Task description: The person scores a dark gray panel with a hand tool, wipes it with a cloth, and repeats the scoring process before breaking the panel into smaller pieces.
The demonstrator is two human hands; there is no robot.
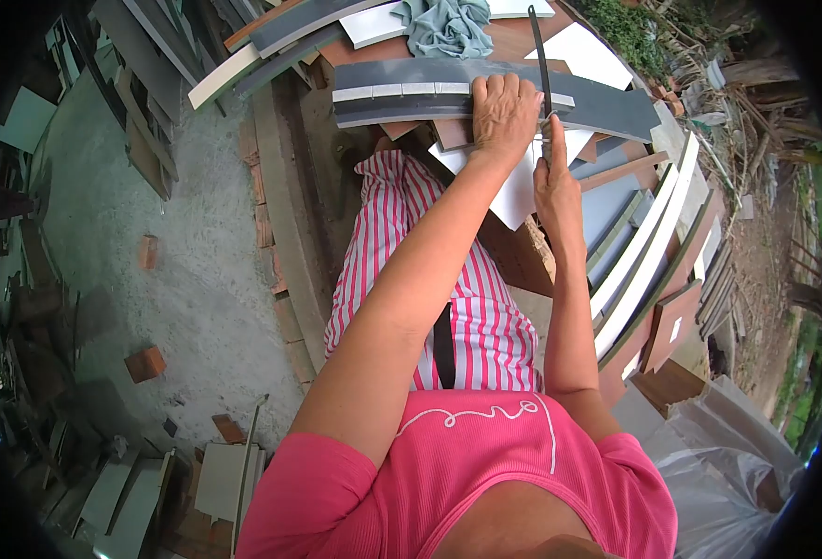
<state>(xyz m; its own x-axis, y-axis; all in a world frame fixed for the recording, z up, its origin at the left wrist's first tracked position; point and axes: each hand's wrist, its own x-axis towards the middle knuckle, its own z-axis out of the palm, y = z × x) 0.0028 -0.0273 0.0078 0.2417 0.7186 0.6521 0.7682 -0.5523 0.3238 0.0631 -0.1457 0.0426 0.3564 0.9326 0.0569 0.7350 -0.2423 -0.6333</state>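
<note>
My right hand (560, 191) is closed around the handle of a hacksaw (543, 61), its index finger stretched along it. The saw's long, thin dark frame points away from me and crosses a narrow white strip (401, 90). Dark lines cross this strip at intervals. My left hand (506, 116) presses down on the strip just left of the saw, knuckles up and fingers bent over it. Beneath lies a grey board (616, 104) with a dark front edge. Whether the blade touches the strip cannot be made out.
Stacked boards and white strips (648, 247) lie to the right, beside clear plastic sheeting (718, 447). A crumpled grey-green cloth (446, 26) rests at the back. Bricks (145, 363) sit on the concrete floor (197, 307) at left, with panels (155, 112) leaning beyond.
</note>
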